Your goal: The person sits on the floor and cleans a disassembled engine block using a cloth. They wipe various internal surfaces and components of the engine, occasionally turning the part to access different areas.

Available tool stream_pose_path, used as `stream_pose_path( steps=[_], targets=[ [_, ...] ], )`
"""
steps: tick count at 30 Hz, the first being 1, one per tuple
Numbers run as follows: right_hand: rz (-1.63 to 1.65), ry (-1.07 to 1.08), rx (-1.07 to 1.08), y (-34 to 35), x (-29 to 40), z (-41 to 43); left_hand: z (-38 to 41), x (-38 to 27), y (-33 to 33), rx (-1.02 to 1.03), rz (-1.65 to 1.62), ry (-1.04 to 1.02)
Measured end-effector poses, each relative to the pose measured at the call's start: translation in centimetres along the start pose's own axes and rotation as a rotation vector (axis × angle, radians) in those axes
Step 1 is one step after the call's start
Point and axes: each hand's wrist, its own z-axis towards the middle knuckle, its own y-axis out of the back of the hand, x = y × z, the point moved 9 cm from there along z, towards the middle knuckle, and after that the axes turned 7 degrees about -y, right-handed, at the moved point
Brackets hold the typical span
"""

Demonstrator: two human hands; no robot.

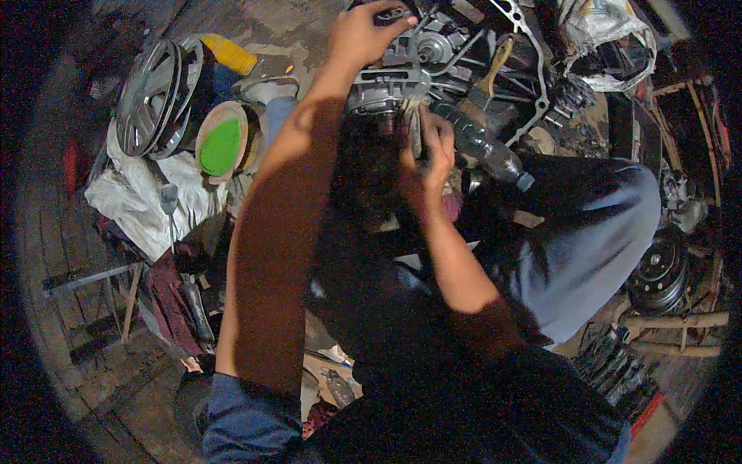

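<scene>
A grey cast-metal machine housing (pixel 385 93) stands before me, apparently an engine or gearbox part. My left hand (pixel 362 35) grips its upper end, thumb and fingers curled around a dark part there. Against the near side of the housing, my right hand (pixel 435 142) holds a pale, frayed wad (pixel 414 110); whether it is a rag or a brush I cannot tell. Just right of that hand lies a clear plastic bottle (pixel 490 151), cap towards me. A paintbrush (pixel 499 64) with a wooden handle rests among metal parts beyond it. Deep shadow hides the area below the housing.
A flat metal gasket (pixel 543 75) curves around the parts at right, near a gear shaft (pixel 571 100). Spoked metal wheels (pixel 153 98), a yellow bottle (pixel 229 53) and a round container with green inside (pixel 220 146) stand left. A white sack (pixel 614 29) sits far right.
</scene>
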Motion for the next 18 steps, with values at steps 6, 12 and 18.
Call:
stream_pose_path(
  steps=[6, 12, 18],
  targets=[
    [-0.053, -0.043, 0.111, -2.2, 0.2, -1.3, 0.3, 1.7, -0.7, -0.122, -0.212, -0.103],
    [-0.267, 0.12, 0.241, -4.7, 3.2, -1.9, 0.1, 1.2, -0.9, -0.13, -0.23, -0.143],
    [-0.183, 0.048, 0.155, -3.4, 3.5, -1.4, 0.3, 1.9, -1.1, -0.149, -0.262, -0.176]
  ],
)
